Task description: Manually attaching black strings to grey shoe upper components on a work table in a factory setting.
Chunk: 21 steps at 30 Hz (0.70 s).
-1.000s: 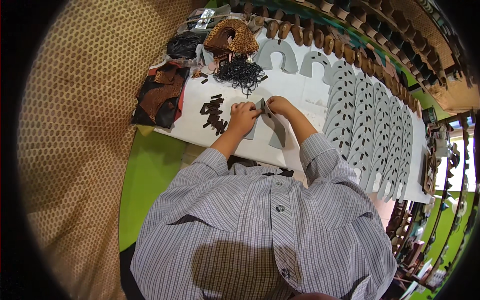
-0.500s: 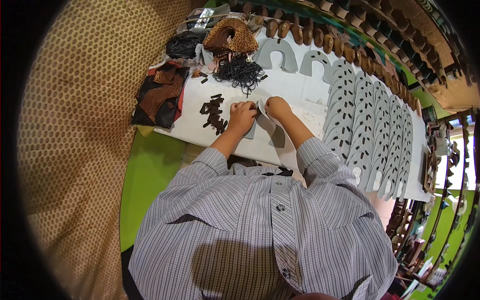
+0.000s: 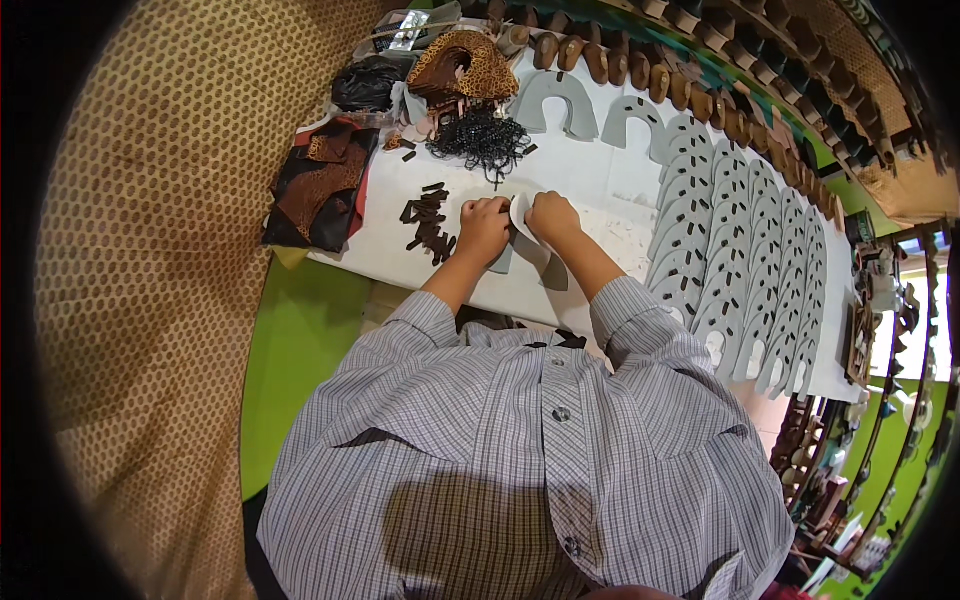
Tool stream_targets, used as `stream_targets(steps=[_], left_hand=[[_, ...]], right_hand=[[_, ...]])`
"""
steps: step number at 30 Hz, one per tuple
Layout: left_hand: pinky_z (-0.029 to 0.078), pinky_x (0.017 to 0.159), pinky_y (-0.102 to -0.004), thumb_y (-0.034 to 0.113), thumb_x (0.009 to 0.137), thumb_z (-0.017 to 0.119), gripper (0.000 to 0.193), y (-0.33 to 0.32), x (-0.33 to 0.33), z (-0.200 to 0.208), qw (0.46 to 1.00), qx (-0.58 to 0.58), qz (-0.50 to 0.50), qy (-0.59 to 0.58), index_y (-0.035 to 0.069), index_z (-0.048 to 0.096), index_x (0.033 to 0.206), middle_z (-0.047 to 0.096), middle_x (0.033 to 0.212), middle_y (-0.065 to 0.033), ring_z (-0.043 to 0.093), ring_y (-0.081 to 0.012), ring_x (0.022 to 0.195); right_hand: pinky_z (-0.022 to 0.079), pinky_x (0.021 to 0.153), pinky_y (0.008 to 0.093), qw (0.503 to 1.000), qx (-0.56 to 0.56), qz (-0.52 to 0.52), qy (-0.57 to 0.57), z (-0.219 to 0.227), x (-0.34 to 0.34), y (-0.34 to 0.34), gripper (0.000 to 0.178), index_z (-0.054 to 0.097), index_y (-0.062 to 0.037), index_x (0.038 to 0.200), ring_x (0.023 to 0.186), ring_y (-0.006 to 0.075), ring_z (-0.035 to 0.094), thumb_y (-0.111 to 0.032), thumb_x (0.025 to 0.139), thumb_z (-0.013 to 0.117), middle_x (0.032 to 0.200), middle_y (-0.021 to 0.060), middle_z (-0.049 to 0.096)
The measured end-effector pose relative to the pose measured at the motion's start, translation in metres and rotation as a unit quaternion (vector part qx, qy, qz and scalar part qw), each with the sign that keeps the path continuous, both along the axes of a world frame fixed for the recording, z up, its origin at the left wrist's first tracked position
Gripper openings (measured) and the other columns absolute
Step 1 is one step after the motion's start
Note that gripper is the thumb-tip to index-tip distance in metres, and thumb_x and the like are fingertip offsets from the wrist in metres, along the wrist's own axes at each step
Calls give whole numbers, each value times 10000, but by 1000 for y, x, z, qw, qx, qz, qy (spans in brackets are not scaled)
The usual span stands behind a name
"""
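Between my hands, a grey U-shaped shoe upper piece [image 3: 548, 268] is bent upward at its curve, its pale inner face showing. My left hand [image 3: 485, 228] is closed on the left side of the curve, fingers curled over it. The fingers of my right hand [image 3: 553, 217] are bent and pinch the right side. Both legs of the piece hang toward me over the white table. What lies under the fingertips is hidden. Left of my left hand lies a loose pile of short dark brown strips [image 3: 428, 222].
Rows of overlapping grey U-shaped pieces [image 3: 690, 240] with dark tabs cover the right. A tangle of black cords [image 3: 480, 140], leopard-print pieces [image 3: 465, 65] and folded dark material [image 3: 325, 190] lie at left and back. Brown shoe lasts [image 3: 640, 72] line the far edge of the white table [image 3: 400, 265].
The grey piece is curled further at its curve, showing more of its pale face. My right hand has shifted slightly left, closer to my left hand.
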<state>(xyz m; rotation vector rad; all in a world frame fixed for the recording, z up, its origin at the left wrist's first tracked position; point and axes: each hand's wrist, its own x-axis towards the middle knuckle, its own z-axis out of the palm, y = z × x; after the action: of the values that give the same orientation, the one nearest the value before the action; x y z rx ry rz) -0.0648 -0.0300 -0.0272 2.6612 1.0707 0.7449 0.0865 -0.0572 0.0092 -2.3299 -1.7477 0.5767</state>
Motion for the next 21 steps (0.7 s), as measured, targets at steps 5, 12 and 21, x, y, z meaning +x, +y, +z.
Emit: stream_targets(steps=[5,12,21], left_hand=[[347,857,-408,54,711,535,223,2,2,-4,999,2,30,-28,98,648,898,612,1003,-35,561,-213,948],[349,840,-407,101,730,566,195,-1,2,2,999,23,15,-23,109,630,914,606,965,-7,558,-209,909],[330,845,-407,256,788,623,168,-5,2,8,999,5,7,-34,149,651,914,594,943,9,545,-200,901]], right_hand=[[495,796,430,999,40,13,-14,-6,-4,-3,281,606,27,898,863,382,608,-203,787,487,955,237,598],[488,779,411,996,91,5,17,-19,8,-2,208,602,1,884,862,351,595,-158,786,511,893,191,591],[481,751,348,974,157,76,146,-12,28,-15,129,698,-94,832,817,276,591,-123,744,608,867,103,603]])
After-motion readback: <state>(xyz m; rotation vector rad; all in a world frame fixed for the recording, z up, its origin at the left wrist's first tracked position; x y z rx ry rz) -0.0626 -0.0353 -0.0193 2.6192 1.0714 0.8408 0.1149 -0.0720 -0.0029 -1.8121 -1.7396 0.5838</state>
